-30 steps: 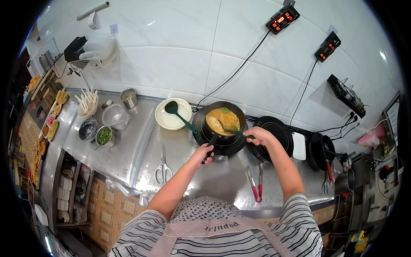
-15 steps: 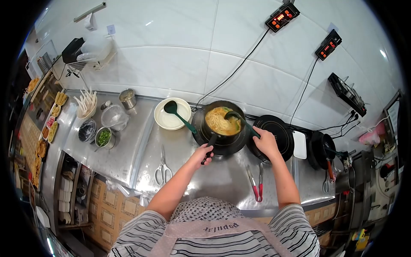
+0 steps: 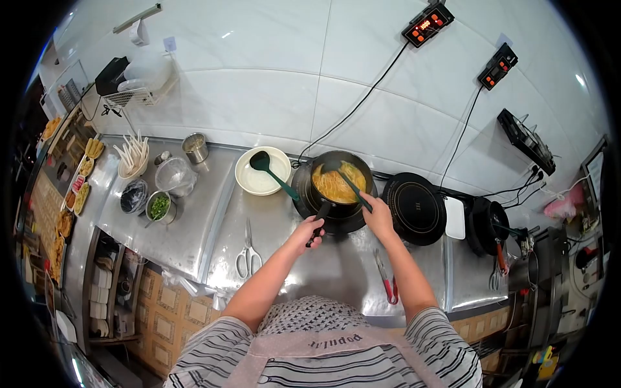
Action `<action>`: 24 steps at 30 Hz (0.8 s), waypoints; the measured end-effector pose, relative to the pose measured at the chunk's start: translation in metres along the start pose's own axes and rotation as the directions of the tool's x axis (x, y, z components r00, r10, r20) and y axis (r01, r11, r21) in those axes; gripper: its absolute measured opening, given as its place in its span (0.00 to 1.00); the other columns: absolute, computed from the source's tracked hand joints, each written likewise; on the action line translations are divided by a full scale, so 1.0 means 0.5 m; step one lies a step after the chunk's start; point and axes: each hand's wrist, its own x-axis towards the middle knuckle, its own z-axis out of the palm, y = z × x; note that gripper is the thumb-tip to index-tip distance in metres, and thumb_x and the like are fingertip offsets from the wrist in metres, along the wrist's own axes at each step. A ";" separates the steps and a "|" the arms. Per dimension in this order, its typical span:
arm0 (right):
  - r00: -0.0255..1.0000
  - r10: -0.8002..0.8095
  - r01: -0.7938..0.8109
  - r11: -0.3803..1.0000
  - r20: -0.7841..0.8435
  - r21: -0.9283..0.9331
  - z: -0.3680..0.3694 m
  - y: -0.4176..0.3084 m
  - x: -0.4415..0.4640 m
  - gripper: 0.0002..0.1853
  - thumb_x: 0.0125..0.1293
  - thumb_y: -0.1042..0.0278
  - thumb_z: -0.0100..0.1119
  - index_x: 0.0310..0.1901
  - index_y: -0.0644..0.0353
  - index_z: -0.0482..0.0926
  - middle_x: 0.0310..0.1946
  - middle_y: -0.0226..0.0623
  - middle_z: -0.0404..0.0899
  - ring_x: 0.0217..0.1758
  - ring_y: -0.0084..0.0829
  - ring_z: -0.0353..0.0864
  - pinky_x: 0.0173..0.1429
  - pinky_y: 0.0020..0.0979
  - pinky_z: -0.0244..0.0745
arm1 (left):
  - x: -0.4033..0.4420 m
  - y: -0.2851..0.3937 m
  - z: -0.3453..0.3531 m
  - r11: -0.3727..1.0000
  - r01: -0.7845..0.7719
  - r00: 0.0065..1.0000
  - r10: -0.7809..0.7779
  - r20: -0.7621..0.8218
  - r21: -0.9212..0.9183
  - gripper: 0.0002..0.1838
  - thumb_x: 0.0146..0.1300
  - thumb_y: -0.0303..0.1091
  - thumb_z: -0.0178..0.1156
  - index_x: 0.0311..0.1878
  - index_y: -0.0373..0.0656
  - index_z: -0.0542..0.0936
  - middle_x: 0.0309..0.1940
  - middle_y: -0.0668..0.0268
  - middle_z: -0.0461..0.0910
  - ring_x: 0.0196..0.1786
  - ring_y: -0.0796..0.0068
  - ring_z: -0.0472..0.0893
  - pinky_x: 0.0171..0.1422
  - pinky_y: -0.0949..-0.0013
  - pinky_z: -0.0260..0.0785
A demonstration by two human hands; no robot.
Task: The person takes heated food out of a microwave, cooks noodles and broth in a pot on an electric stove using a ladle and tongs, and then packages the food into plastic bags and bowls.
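Observation:
A black pot of noodles in orange broth stands on the left induction cooker. My left hand is wrapped round the pot's black handle. In my right hand is the dark green handle of a utensil, whose head is down in the noodles and cannot be made out. Left of the pot, a dark green ladle rests across a white bowl.
Scissors and red-handled tongs lie on the steel counter. To the right are a second cooker, a white tray and a black pan. Chopped greens in a metal cup and a bowl of sticks stand left.
My right hand has moved left and slightly down with the utensil, whose head has shifted left within the noodles. My left hand still grips the pot handle.

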 end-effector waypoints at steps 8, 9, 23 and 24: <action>1.000 -0.019 0.021 0.996 -0.022 0.092 -0.117 0.036 -0.097 0.23 0.50 0.77 0.56 0.51 0.51 0.78 0.32 0.48 0.77 0.37 0.43 0.78 0.43 0.35 0.73 | 0.000 0.005 0.003 1.000 -0.003 1.000 0.003 -0.011 0.000 0.09 0.66 0.37 0.50 0.46 0.51 0.63 0.23 0.70 0.68 0.15 0.83 0.63 0.13 0.79 0.50; 0.999 -0.020 0.023 0.995 -0.029 0.098 -0.137 0.034 -0.101 0.23 0.49 0.77 0.56 0.50 0.53 0.79 0.33 0.48 0.78 0.35 0.40 0.79 0.42 0.32 0.73 | -0.003 0.008 0.005 1.000 -0.002 1.000 0.002 -0.007 0.000 0.09 0.66 0.37 0.50 0.45 0.51 0.63 0.23 0.70 0.68 0.15 0.83 0.63 0.13 0.79 0.50; 0.968 -0.086 0.140 0.964 0.235 -0.225 -0.086 -0.026 -0.009 0.21 0.52 0.71 0.55 0.50 0.47 0.79 0.33 0.49 0.79 0.35 0.48 0.79 0.44 0.41 0.75 | -0.002 0.009 0.003 1.000 0.008 1.000 -0.008 -0.004 0.005 0.09 0.66 0.37 0.49 0.47 0.51 0.63 0.23 0.70 0.68 0.15 0.83 0.64 0.13 0.79 0.50; 0.974 -0.092 0.152 0.945 0.209 -0.290 -0.066 -0.030 -0.002 0.21 0.53 0.72 0.54 0.50 0.46 0.79 0.33 0.49 0.78 0.34 0.48 0.79 0.43 0.42 0.75 | 0.000 0.008 0.002 1.000 0.011 1.000 -0.011 -0.007 0.004 0.09 0.66 0.37 0.49 0.47 0.51 0.63 0.23 0.70 0.68 0.15 0.83 0.64 0.13 0.79 0.50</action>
